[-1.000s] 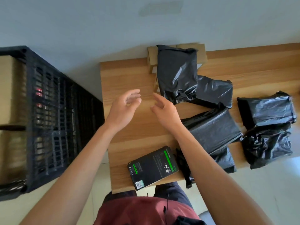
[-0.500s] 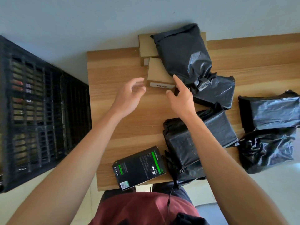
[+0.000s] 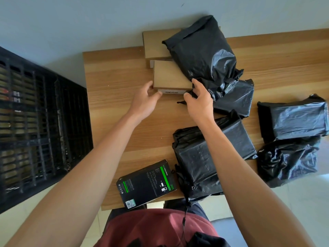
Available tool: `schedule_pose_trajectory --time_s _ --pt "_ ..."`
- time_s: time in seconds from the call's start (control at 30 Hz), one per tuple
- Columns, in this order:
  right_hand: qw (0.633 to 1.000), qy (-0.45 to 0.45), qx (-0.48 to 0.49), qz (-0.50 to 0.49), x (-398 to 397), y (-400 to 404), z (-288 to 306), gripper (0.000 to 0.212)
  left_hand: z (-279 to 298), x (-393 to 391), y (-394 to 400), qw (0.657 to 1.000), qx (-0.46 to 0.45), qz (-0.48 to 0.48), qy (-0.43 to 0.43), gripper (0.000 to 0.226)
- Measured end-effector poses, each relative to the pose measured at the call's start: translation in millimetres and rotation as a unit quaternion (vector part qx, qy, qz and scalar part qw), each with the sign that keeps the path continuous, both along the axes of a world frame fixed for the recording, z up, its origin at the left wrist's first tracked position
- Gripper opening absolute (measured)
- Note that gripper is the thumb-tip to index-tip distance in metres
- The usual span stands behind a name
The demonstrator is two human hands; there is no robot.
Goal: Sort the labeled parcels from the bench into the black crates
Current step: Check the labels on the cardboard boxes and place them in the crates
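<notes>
A small brown cardboard box [image 3: 170,75] with a white label [image 3: 170,92] on its near side lies at the back of the wooden bench [image 3: 114,72]. My left hand [image 3: 144,102] grips its near left corner, thumb on the label side. My right hand [image 3: 199,100] grips the near right corner, fingers tucked under a black plastic parcel [image 3: 201,50] that leans across the box. A bigger cardboard box [image 3: 156,45] sits behind it. The black slatted crate [image 3: 35,122] stands on the floor to the left of the bench.
Several other black plastic parcels lie on the bench: one under my right forearm [image 3: 210,157], one behind it [image 3: 236,98], two at the right [image 3: 293,120] [image 3: 288,161]. A black box with green print [image 3: 147,184] rests at the near edge.
Both hands have reached forward from mid-bench to the small cardboard box and closed on its near corners. The view has shifted, so the crate sits further left.
</notes>
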State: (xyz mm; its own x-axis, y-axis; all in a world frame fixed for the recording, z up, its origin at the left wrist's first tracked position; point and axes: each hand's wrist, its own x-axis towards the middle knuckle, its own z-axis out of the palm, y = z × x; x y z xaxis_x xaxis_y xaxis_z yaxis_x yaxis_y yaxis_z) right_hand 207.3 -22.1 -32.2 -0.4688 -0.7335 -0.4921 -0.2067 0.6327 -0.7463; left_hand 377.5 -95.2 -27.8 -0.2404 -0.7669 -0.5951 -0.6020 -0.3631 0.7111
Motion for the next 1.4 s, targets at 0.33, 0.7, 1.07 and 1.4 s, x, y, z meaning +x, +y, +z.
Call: schedule_pose_trajectory --time_s 0.33,0.7,1.07,1.4 --pt "0.999 0.029 -0.032 -0.004 29 14 22 0.052 20 28 26 0.998 -0.026 0.035 0.035 0.029" --pt "0.993 0.054 -0.085 0.056 66 32 50 0.068 55 69 39 0.984 -0.102 0.08 0.119 0.052" --pt "0.992 -0.085 -0.085 -0.035 79 48 58 0.041 82 72 49 0.963 -0.199 0.045 0.175 0.063" --pt "0.899 -0.383 -0.105 -0.183 114 62 55 0.026 74 78 77 0.98 -0.175 0.032 0.094 0.1"
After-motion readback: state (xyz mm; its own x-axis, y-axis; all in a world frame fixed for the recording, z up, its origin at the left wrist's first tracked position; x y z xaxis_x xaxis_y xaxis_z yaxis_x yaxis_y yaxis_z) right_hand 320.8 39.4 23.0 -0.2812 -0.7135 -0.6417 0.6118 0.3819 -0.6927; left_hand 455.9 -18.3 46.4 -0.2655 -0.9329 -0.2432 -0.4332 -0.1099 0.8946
